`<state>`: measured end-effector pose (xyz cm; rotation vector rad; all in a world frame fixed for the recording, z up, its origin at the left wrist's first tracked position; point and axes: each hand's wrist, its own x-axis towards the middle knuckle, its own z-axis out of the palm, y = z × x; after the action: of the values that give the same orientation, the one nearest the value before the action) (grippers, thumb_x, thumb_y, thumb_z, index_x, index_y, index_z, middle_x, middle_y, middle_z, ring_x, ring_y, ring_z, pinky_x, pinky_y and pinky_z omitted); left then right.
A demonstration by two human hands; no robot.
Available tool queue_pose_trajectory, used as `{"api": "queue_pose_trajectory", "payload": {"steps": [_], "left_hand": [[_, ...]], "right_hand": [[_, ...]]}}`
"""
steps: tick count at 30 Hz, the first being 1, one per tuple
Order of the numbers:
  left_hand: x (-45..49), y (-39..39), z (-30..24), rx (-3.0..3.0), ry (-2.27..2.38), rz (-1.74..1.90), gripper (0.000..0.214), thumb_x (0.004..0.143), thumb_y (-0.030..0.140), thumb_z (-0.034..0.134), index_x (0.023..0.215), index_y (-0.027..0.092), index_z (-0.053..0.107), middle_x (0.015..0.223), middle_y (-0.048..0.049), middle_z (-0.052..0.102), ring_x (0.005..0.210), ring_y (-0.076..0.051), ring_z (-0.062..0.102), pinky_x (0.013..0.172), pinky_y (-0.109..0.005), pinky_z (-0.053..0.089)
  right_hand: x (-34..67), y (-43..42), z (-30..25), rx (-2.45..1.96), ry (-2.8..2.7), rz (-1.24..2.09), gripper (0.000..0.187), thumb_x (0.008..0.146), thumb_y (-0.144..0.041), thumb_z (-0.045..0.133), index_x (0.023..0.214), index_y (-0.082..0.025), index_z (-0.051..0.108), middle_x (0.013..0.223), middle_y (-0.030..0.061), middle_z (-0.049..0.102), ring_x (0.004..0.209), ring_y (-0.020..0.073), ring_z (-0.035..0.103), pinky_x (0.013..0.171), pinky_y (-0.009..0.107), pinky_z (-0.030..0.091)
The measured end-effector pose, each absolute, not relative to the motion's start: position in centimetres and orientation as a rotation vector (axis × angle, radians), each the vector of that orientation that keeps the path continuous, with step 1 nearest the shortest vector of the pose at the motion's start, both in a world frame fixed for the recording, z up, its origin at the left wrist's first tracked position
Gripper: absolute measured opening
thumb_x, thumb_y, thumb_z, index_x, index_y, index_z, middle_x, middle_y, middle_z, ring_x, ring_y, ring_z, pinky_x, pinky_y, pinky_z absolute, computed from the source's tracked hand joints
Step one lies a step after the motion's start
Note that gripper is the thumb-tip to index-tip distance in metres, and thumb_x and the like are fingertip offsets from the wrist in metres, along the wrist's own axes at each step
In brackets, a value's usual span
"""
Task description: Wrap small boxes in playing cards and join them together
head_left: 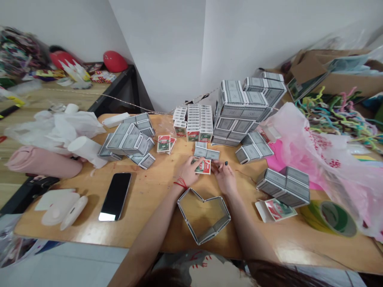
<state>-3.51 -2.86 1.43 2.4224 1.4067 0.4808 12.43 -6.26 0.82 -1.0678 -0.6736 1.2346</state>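
Note:
My left hand (188, 171) is closed on a red and green playing card box (203, 166), which lies low over the table. Just right of that box is my right hand (225, 175), its fingers loosely bent and apart, with a dark nail showing; I see nothing clear in its grasp. Right behind the held box stand small grey patterned card boxes (206, 151) joined together. Between my forearms rests a heart-shaped ring of grey card boxes (204, 217), hollow in the middle.
Stacked grey boxes (236, 115) rise at the back right, beside upright rows of card boxes (194, 119). Another grey cluster (127, 139) sits left. Around the table are a phone (116, 195), green and yellow tape (329, 219), an opened card box (277, 210) and plastic bags (326, 159).

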Motion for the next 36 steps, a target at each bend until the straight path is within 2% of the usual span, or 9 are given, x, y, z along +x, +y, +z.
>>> {"api": "queue_pose_trajectory", "payload": {"steps": [4,9,17,22,24,26,28,32,36], "left_hand": [[-3.5,-2.8,1.2,2.410,1.423,0.484,0.058,0.070,0.020,0.052,0.126,0.031,0.039,0.115,-0.0037,0.044,0.090,-0.017,0.053,0.073,-0.026,0.045],[-3.6,-2.8,1.3,2.409,1.429,0.474,0.059,0.070,0.020,0.053,0.126,0.031,0.038,0.117,-0.0037,0.043,0.091,-0.017,0.053,0.074,-0.026,0.044],[-3.5,-2.7,1.5,2.412,1.440,0.455,0.057,0.070,0.027,0.055,0.125,0.029,0.040,0.114,-0.0050,0.045,0.087,-0.017,0.053,0.071,-0.026,0.045],[-3.4,-2.4,1.2,2.346,1.558,0.511,0.053,0.071,0.028,0.053,0.123,0.026,0.043,0.112,-0.0065,0.046,0.084,-0.018,0.054,0.067,-0.029,0.045],[-3.3,-2.4,1.2,2.355,1.572,0.493,0.052,0.071,0.027,0.053,0.122,0.028,0.043,0.113,-0.0063,0.046,0.082,-0.019,0.054,0.067,-0.030,0.044],[-3.2,-2.5,1.4,2.382,1.560,0.466,0.048,0.072,0.027,0.053,0.119,0.027,0.046,0.114,-0.0064,0.046,0.081,-0.018,0.054,0.067,-0.030,0.044],[-3.2,-2.5,1.6,2.391,1.551,0.459,0.047,0.072,0.028,0.053,0.119,0.027,0.047,0.113,-0.0065,0.047,0.081,-0.018,0.053,0.068,-0.029,0.044],[-3.4,-2.6,1.9,2.387,1.545,0.447,0.057,0.071,0.029,0.055,0.125,0.031,0.039,0.114,-0.0053,0.046,0.083,-0.019,0.054,0.066,-0.029,0.044],[-3.6,-2.5,1.9,2.372,1.521,0.454,0.061,0.068,0.024,0.057,0.126,0.032,0.038,0.115,-0.0042,0.044,0.087,-0.018,0.054,0.068,-0.027,0.045]], "right_hand": [[12.6,-6.3,0.6,-1.172,-0.644,1.218,0.035,0.072,-0.055,0.050,0.077,-0.021,0.057,0.062,0.0005,0.050,0.065,0.0150,0.051,0.066,0.030,0.043],[12.4,-6.2,1.0,-1.159,-0.669,1.221,0.036,0.068,-0.047,0.057,0.092,-0.020,0.056,0.053,-0.0051,0.041,0.052,0.0110,0.043,0.060,0.027,0.041],[11.9,-2.8,3.5,-1.227,-0.893,1.193,0.028,0.065,-0.044,0.062,0.070,-0.021,0.047,0.042,-0.0083,0.042,0.038,0.0076,0.039,0.041,0.021,0.032],[10.3,0.3,6.7,-1.188,-1.235,1.387,0.019,0.065,-0.036,0.060,0.067,-0.018,0.053,0.044,-0.0064,0.048,0.036,0.0065,0.040,0.040,0.020,0.033],[10.1,1.1,8.0,-1.098,-1.287,1.413,0.024,0.069,-0.034,0.055,0.087,-0.019,0.057,0.058,-0.0037,0.058,0.038,0.0064,0.045,0.040,0.020,0.035],[10.2,1.5,8.7,-1.025,-1.324,1.467,0.039,0.072,-0.033,0.050,0.110,-0.022,0.051,0.080,-0.0001,0.064,0.042,0.0071,0.051,0.041,0.020,0.038],[10.5,1.5,8.6,-1.032,-1.335,1.467,0.045,0.072,-0.031,0.049,0.116,-0.024,0.047,0.087,0.0010,0.064,0.042,0.0068,0.052,0.039,0.019,0.037],[11.9,0.6,6.3,-1.226,-1.217,1.355,0.033,0.070,-0.032,0.052,0.099,-0.018,0.058,0.064,-0.0019,0.061,0.035,0.0049,0.040,0.035,0.019,0.030],[13.5,-1.3,3.6,-1.434,-1.023,1.236,0.026,0.069,-0.043,0.055,0.071,-0.017,0.057,0.042,-0.0061,0.044,0.034,0.0069,0.037,0.033,0.020,0.026]]}}
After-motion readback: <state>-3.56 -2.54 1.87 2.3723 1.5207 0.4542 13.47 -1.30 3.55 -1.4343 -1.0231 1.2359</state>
